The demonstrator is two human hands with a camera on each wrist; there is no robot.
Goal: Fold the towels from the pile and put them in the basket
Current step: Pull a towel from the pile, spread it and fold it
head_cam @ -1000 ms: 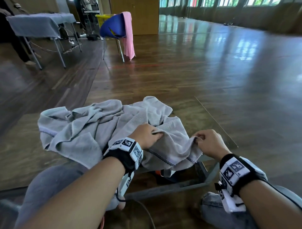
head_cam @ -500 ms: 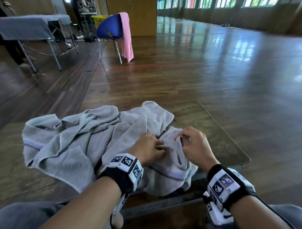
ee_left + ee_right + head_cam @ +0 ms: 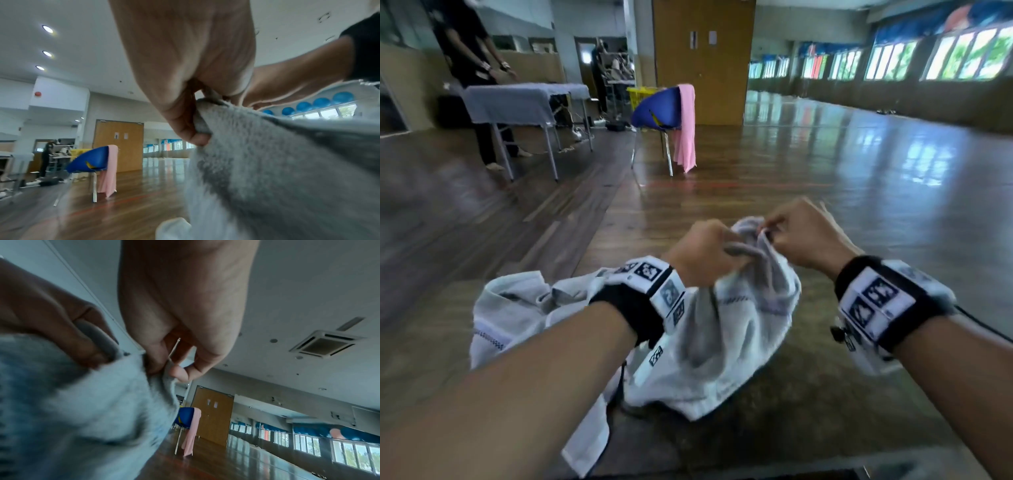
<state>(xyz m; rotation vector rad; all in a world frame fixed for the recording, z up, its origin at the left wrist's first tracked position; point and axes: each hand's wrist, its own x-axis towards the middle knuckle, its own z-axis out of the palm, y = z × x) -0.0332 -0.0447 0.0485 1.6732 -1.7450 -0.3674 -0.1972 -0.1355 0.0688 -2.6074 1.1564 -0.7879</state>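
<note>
A crumpled grey towel (image 3: 722,329) with a dark stitched border hangs from both my hands above the glass-topped table (image 3: 825,394). My left hand (image 3: 705,253) grips a bunched fold of the grey towel (image 3: 277,170) in its curled fingers. Close beside it, my right hand (image 3: 798,236) pinches the towel's edge (image 3: 168,369) between thumb and forefinger. The towel's lower part trails left over the table, under my left forearm. No basket shows near me.
A blue chair (image 3: 661,109) with a pink cloth (image 3: 685,126) draped on it stands ahead on the wooden floor. A covered table (image 3: 517,102) with a standing person (image 3: 472,68) beside it is at the far left. A yellow crate (image 3: 640,96) sits behind the chair.
Both hands have risen from the table and come close together, lifting the near corner of the grey towel into the air. The head view has tilted up.
</note>
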